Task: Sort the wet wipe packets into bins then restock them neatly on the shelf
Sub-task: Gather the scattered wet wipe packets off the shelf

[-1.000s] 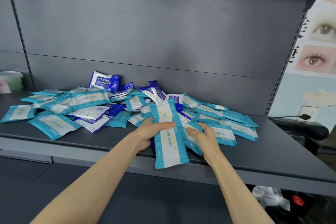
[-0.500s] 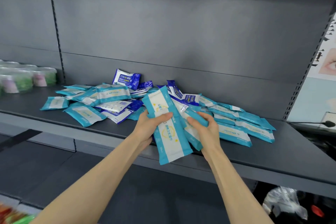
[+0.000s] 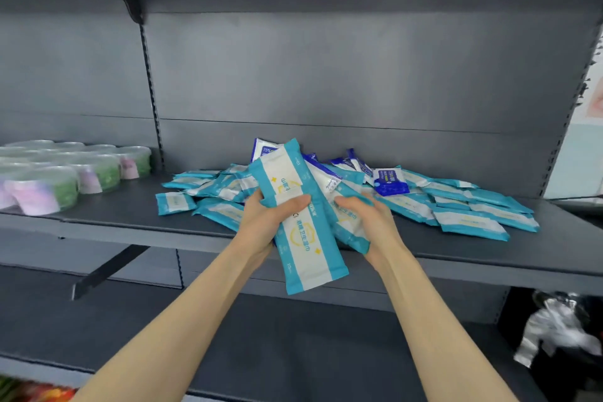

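A loose heap of wet wipe packets (image 3: 456, 202) lies on the dark grey shelf (image 3: 114, 222); most are teal and white, a few dark blue ones (image 3: 390, 180) sit toward the back. My left hand (image 3: 264, 222) grips a stack of long teal packets (image 3: 303, 248), lifted off the shelf and tilted, its lower end hanging past the shelf's front edge. My right hand (image 3: 368, 222) holds further teal packets (image 3: 349, 225) pressed against that stack from the right. How many packets each hand holds is hidden.
Several clear lidded tubs (image 3: 58, 179) with pink and green contents stand on the shelf at the left. A lower shelf (image 3: 261, 352) runs beneath my arms. A crumpled clear plastic bag (image 3: 554, 333) lies low at the right. A shelf upright (image 3: 151, 101) divides the bays.
Both hands have raised the teal packets off the heap and toward me. My head has turned left, bringing the tubs into view.
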Demonstrator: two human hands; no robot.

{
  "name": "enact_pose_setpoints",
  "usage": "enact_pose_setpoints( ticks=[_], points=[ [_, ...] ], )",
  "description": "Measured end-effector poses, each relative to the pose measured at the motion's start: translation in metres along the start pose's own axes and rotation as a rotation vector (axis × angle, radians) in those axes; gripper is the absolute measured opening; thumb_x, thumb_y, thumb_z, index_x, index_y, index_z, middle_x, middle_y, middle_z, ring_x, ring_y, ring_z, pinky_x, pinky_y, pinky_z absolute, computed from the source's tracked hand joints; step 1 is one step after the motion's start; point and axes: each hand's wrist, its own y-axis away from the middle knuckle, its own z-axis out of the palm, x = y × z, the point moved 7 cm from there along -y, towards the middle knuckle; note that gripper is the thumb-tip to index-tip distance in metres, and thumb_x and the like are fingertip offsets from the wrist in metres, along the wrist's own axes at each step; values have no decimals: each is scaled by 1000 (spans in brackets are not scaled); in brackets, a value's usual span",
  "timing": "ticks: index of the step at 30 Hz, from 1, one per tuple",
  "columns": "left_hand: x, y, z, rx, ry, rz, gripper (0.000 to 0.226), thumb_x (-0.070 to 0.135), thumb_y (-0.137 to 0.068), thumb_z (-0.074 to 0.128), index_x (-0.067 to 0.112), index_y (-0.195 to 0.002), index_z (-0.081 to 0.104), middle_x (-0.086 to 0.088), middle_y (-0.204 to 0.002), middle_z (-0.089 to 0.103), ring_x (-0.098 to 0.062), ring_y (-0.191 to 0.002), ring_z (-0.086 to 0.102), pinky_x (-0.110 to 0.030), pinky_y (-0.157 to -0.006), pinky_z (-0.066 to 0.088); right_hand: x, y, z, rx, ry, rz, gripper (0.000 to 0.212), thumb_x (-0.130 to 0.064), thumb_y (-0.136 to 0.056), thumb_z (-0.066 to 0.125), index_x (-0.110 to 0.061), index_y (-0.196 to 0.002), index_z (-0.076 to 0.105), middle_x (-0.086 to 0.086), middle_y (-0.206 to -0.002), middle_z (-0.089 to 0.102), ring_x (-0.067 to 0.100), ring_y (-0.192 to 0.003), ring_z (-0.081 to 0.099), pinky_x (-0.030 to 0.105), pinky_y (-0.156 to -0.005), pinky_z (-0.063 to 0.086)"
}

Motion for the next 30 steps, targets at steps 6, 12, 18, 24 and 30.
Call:
enact_pose_setpoints(
  ticks=[6, 12, 18, 24, 30],
  points=[
    [63, 51, -116, -3, -22, 81, 42, 8, -64, 73, 7, -104, 61, -4, -92, 74, -21, -78, 72, -32, -61, 57, 50, 46, 127, -164, -168, 15, 31, -2, -83, 67, -7, -113, 64, 15, -108, 70, 26, -90, 68, 37, -74, 56],
    [82, 94, -239, 125, -93, 37, 34, 9, -66, 72, 9, -98, 62, -4, -88, 74, -20, -75, 71, -33, -61, 58, 119, 70, 218, -166, -108, 58, 31, -1, -77, 72, -8, -108, 67, 15, -104, 72, 28, -90, 69, 39, -77, 57],
    [58, 142, -354, 384, -46, -23, 37, 11, -66, 72, 9, -102, 62, -4, -90, 74, -20, -76, 71, -32, -61, 57, 211, 88, 272, -182, -10, 175, 21, -2, -79, 72, -9, -98, 69, 10, -91, 74, 22, -78, 71, 33, -66, 58],
    [-8, 185, -443, 560, -92, -216, 39, 12, -75, 73, 9, -112, 59, -5, -102, 73, -23, -85, 71, -37, -68, 59, 313, 105, 280, -182, 152, 308, 15, -4, -79, 73, -16, -88, 69, -1, -79, 74, 14, -72, 70, 27, -60, 58],
    [-113, 209, -491, 591, -75, -468, 35, 17, -81, 71, 11, -112, 57, -5, -102, 72, -22, -82, 72, -34, -64, 60, 419, 118, 249, -103, 274, 497, 11, -9, -81, 74, -18, -84, 67, -8, -73, 72, 8, -67, 70, 22, -55, 55]
  ],
)
